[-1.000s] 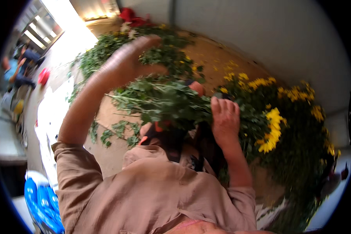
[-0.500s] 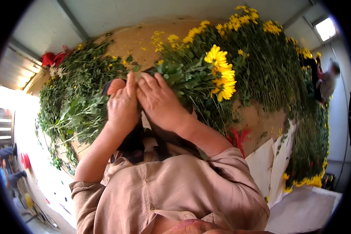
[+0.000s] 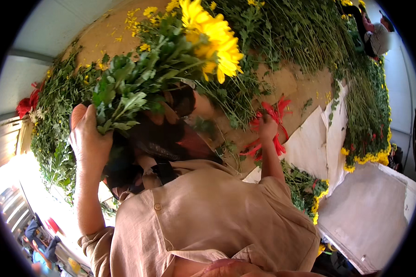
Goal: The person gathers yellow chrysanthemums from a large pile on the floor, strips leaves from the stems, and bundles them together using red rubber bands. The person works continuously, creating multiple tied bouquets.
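A leafy bunch of yellow chrysanthemums [image 3: 138, 78] lies slantwise above my lap, its large blooms [image 3: 215, 39] at the upper right. Around the lower end of its stems, my left hand [image 3: 91, 136] is closed, the grip partly hidden by leaves. Off to the right, my right hand [image 3: 267, 129] reaches into a heap of red tie strips [image 3: 277, 113] on the brown ground. Its fingers close on the strips, several of which spread out on both sides of the hand.
Cut green stems [image 3: 60, 115] lie in a heap at the left. Long rows of yellow-flowered stems [image 3: 300, 37] cover the far right. White sheets [image 3: 309, 143] and a pale board [image 3: 365, 212] lie at the right. Another person [image 3: 376, 37] is at the upper right; more people are at the lower left.
My right hand has left the bunch and moved right to the red strips. My left hand keeps hold of the bunch, which has swung up and nearer. The view has shifted too.
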`<state>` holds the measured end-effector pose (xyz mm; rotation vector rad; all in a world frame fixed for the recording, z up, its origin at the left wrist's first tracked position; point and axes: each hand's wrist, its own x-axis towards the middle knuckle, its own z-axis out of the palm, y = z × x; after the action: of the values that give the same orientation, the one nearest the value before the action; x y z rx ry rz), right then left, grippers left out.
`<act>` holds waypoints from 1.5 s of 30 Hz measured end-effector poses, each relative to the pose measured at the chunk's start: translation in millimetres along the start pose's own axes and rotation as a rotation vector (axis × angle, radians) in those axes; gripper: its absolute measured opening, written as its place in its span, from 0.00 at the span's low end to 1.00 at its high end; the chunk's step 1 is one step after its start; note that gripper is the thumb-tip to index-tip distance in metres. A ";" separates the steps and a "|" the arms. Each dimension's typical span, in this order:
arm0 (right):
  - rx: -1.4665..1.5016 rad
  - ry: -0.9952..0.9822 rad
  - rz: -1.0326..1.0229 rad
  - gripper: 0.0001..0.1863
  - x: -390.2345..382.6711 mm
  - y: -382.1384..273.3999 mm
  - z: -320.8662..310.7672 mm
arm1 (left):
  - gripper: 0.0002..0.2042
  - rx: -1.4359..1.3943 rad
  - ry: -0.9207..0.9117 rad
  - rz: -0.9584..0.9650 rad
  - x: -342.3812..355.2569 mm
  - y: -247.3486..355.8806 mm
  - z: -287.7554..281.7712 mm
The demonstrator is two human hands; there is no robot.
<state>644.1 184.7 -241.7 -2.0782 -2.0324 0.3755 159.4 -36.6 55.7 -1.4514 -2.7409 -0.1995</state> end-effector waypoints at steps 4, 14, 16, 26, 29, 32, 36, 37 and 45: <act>-0.008 0.122 0.202 0.13 13.7 76.1 0.9 | 0.31 -0.021 0.029 0.034 1.2 -5.8 7.2; -0.275 0.020 0.032 0.15 76.0 88.5 29.2 | 0.31 -0.091 -0.017 -0.009 1.6 -3.7 7.4; -0.340 0.057 -0.066 0.14 81.5 92.6 38.0 | 0.31 -0.094 -0.017 -0.003 1.2 -2.8 7.8; -0.187 -0.109 0.110 0.17 105.2 114.2 31.1 | 0.31 -0.083 0.012 0.005 -1.1 -5.2 9.2; -0.288 -0.096 0.026 0.15 86.9 123.1 40.1 | 0.30 -0.112 0.009 0.028 1.9 -4.8 8.9; -0.264 -0.174 0.173 0.15 82.2 125.6 40.5 | 0.31 -0.097 -0.007 0.024 1.6 -6.6 10.3; 0.113 -0.055 0.198 0.16 73.9 133.0 31.5 | 0.31 -0.067 0.008 -0.006 -1.2 -8.7 9.5; 0.118 -0.007 0.135 0.16 74.2 147.6 29.3 | 0.31 -0.078 0.017 0.019 0.6 -8.5 12.2; 0.574 -0.010 0.287 0.08 67.6 151.5 26.2 | 0.31 -0.081 -0.025 -0.025 0.3 -11.3 11.6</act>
<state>779.9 247.4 -317.9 -1.9757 -1.3948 0.8957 150.3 -41.1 43.1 -1.4479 -2.8034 -0.2993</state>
